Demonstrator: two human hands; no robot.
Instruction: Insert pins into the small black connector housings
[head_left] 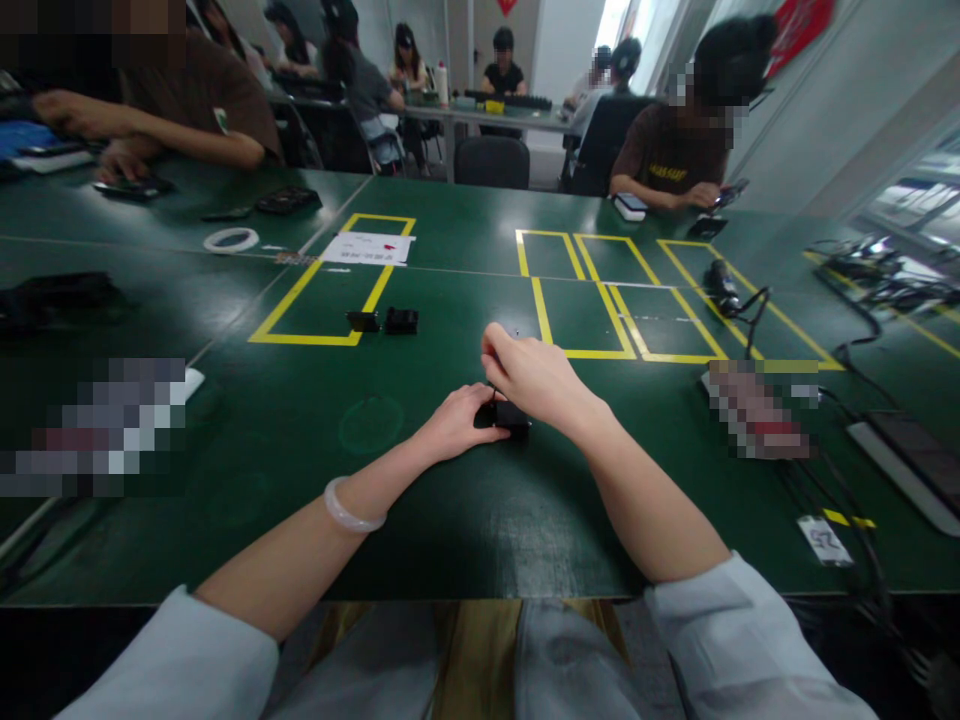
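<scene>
Where visible, black block (513, 417) longer sideways

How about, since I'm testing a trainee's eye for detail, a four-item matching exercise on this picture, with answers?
Things:
1. Right hand
2. Bracelet
3. Printed sheet
4. White ring

Places or states:
A. Around the left forearm, near the wrist
B. Flat on the green table, outside any yellow outline
C. Curled over a black part
D. Lying across a yellow outline

Pairs: 1-C, 2-A, 3-D, 4-B

paper (367, 248) beyond part (513, 415), tape (209, 241) farther left
</scene>
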